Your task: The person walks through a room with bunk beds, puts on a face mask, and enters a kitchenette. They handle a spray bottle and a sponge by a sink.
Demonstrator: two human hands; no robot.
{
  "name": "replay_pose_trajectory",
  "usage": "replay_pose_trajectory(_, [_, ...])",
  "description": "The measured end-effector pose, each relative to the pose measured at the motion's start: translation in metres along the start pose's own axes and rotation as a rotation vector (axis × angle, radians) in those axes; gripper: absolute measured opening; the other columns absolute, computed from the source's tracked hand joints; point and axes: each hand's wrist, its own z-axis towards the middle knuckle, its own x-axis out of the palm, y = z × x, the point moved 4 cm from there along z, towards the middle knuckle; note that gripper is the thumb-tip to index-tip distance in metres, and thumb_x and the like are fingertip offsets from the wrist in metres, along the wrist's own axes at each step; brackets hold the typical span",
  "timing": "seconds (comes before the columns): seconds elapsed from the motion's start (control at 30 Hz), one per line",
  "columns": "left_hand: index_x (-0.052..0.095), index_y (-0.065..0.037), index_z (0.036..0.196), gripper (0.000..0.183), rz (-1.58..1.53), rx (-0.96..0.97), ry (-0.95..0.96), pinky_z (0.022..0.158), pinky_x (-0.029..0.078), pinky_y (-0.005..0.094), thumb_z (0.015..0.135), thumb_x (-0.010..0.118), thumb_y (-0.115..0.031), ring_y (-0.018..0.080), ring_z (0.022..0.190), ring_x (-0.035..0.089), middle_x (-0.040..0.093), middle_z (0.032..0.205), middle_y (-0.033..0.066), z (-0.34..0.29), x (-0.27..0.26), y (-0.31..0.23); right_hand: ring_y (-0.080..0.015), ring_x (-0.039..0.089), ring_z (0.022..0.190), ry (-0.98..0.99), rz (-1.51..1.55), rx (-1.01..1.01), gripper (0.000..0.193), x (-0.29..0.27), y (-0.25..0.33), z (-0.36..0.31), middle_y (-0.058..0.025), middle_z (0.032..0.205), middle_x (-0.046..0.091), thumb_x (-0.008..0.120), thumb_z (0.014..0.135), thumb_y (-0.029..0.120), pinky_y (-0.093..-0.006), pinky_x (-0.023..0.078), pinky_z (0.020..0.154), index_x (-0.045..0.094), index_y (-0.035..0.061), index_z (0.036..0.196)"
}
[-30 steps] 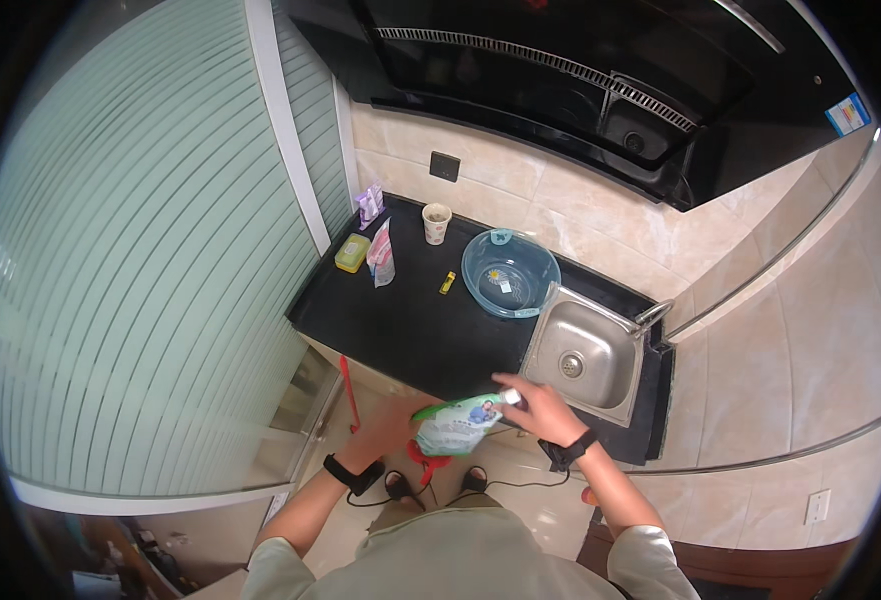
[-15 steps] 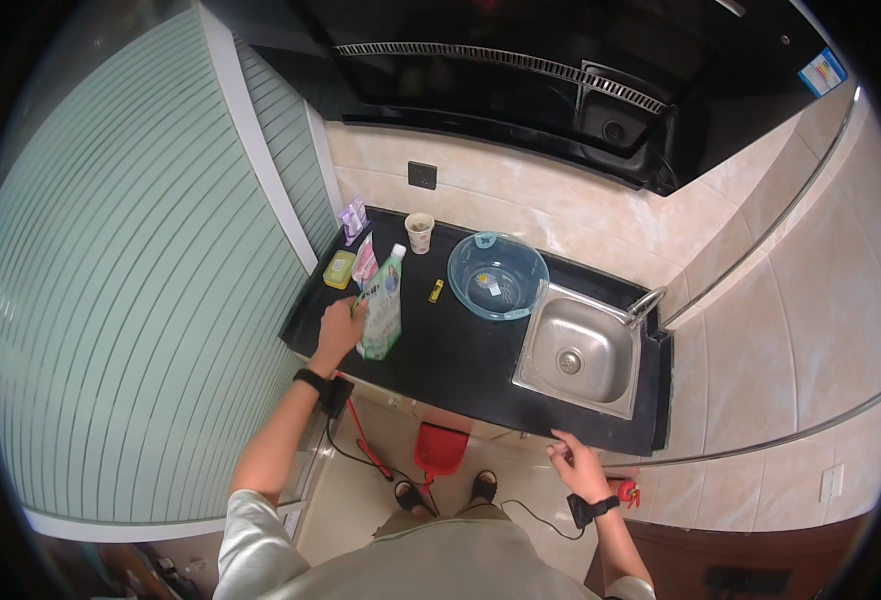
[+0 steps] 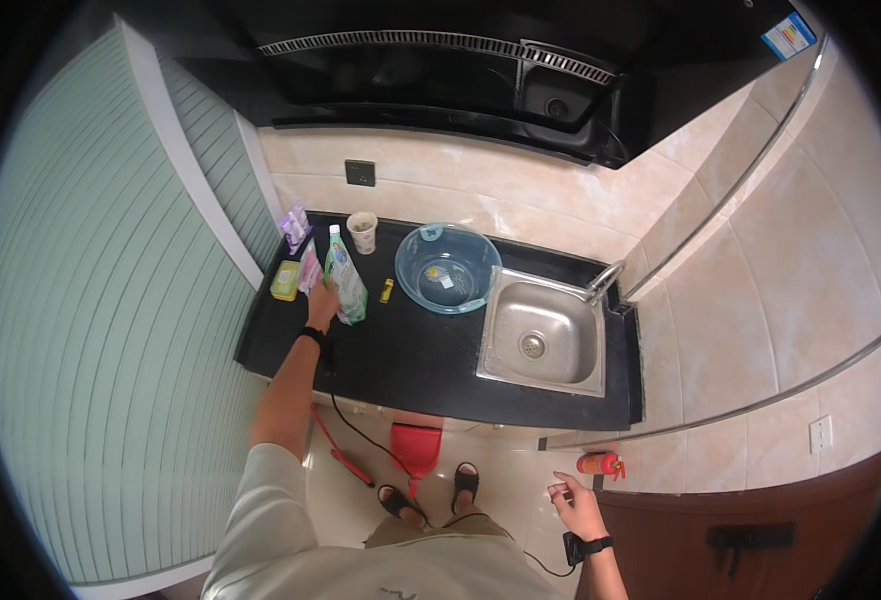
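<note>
The green-and-white bottle (image 3: 344, 280) stands upright on the black bench (image 3: 411, 360), well to the left of the steel sink (image 3: 543, 338), which serves as the landmark throughout. Further left of the sink than the bottle, a yellow sponge block (image 3: 285, 280) and a pink pouch (image 3: 310, 268) lie near the bench's left end, with a purple packet (image 3: 296, 226) behind them against the wall.

The left hand (image 3: 322, 303) is laid against the lower left side of the bottle, its grip loosely closed about the base (whether the fingers wrap fully round is not resolved at this size). The bottle thus sits just right of and above the palm, touching it, its cap pointing toward the wall.

For the setting-down to be done well, the bottle is best kept vertical and steadied until its base rests flat, and the fingers drawn away sideways so that the pouch beside it is not knocked.

Nearer the sink, a pale cup (image 3: 363, 231) stands by the wall, a small yellow object (image 3: 387, 291) lies on the bench, and a clear blue basin (image 3: 448, 267) sits just left of the sink.

The right hand (image 3: 576, 503) hangs well below the sink, off the bench, half open and empty, near a red object (image 3: 601, 463) on the floor.
</note>
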Motion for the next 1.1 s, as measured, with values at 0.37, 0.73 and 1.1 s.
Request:
replay_pose_trajectory(0.37, [0.056,0.006,0.133,0.052,0.124,0.104,0.131,0.093,0.050,0.0488,0.103,0.055,-0.037,0.0449,0.109,0.064,0.069,0.112,0.0269,-0.045,0.027,0.002,-0.0223,0.074,0.078,-0.037,0.024,0.063,0.036,-0.003,-0.029,-0.024,-0.0148,0.091,0.075,0.067,0.096,0.014,-0.0339,0.058,0.074,0.063,0.0030,0.130])
replay_pose_trajectory(0.73, [0.059,-0.004,0.135,0.034,-0.331,-0.022,0.176,0.077,0.054,0.0244,0.107,0.056,-0.023,0.0091,0.084,0.065,0.071,0.103,0.0060,-0.199,-0.078,-0.105,-0.0220,0.073,0.075,0.109,-0.008,-0.017,0.033,-0.003,-0.035,0.038,-0.0135,0.094,0.075,0.070,0.094,0.016,-0.0341,0.058,0.073,0.066,0.0027,0.124])
replay_pose_trajectory(1.1, [0.071,0.003,0.096,0.010,-0.012,0.327,0.348,0.070,0.052,0.0321,0.093,0.064,-0.004,0.0221,0.075,0.066,0.071,0.086,0.0134,-0.402,-0.083,-0.306,-0.0293,0.073,0.078,0.319,-0.095,-0.198,0.027,-0.008,-0.041,0.105,-0.0160,0.090,0.074,0.069,0.092,0.016,-0.0373,0.057,0.073,0.068,0.0044,0.116])
